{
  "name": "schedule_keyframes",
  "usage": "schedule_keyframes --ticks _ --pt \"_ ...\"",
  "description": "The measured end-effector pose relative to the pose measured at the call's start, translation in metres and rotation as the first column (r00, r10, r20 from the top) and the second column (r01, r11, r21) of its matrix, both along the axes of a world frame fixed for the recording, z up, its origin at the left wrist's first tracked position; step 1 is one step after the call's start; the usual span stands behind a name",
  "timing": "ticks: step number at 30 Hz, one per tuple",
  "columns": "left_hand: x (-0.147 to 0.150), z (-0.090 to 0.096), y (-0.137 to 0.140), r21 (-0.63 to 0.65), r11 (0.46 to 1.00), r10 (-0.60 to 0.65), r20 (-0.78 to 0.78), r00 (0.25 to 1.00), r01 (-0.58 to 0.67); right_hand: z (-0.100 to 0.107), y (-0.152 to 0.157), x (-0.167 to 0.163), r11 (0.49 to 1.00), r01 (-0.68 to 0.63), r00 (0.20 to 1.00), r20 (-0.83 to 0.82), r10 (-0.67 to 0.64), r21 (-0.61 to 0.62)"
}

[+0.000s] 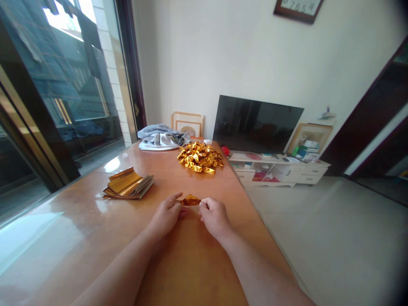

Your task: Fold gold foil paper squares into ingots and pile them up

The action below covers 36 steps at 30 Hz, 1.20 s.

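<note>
A small folded piece of gold foil paper [190,200] is stretched between my two hands just above the wooden table [197,263]. My left hand [166,214] pinches its left end and my right hand [214,216] pinches its right end. A stack of flat gold foil sheets [127,184] lies to the left of my hands. Farther back on the table sits a heap of several folded gold foil pieces [200,158].
A grey and white bundle of cloth [161,137] lies at the table's far end, near picture frames [188,123]. A glass sliding door [47,106] runs along the left. A dark TV [255,124] on a white cabinet [280,170] stands beyond; tiled floor lies right.
</note>
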<state>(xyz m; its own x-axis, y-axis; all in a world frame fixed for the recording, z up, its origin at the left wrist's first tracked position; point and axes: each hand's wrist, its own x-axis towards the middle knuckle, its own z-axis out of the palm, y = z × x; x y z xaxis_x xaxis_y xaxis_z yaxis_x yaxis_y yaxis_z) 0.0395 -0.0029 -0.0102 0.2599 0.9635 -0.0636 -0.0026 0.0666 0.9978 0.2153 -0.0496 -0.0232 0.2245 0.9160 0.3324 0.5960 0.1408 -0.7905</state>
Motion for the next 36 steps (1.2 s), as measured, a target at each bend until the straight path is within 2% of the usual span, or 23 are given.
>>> schedule_keyframes --ticks 4,8,17,25,32,36 --pt "-0.002 0.013 -0.006 -0.142 0.989 -0.010 0.208 0.978 0.040 -0.001 0.003 0.005 0.999 0.019 0.995 -0.098 -0.022 -0.029" --pt "-0.006 0.014 -0.006 -0.179 0.976 -0.063 0.312 0.948 0.124 0.002 0.004 0.008 0.998 0.025 0.986 -0.164 -0.034 -0.057" --pt "-0.010 0.011 -0.001 -0.195 0.964 -0.101 0.367 0.925 0.182 0.011 0.001 0.008 0.997 0.021 0.966 -0.256 -0.041 -0.080" --pt "-0.012 0.009 0.000 -0.157 0.964 -0.138 0.389 0.911 0.214 0.017 -0.002 0.002 0.992 -0.001 0.919 -0.392 -0.049 -0.126" --pt "-0.009 0.010 -0.004 -0.141 0.943 -0.222 0.406 0.887 0.300 0.018 -0.003 0.000 0.989 -0.006 0.909 -0.412 -0.056 -0.149" --pt "-0.009 0.010 -0.003 -0.144 0.948 -0.199 0.425 0.883 0.283 0.018 -0.002 -0.001 0.989 -0.007 0.910 -0.410 -0.055 -0.148"
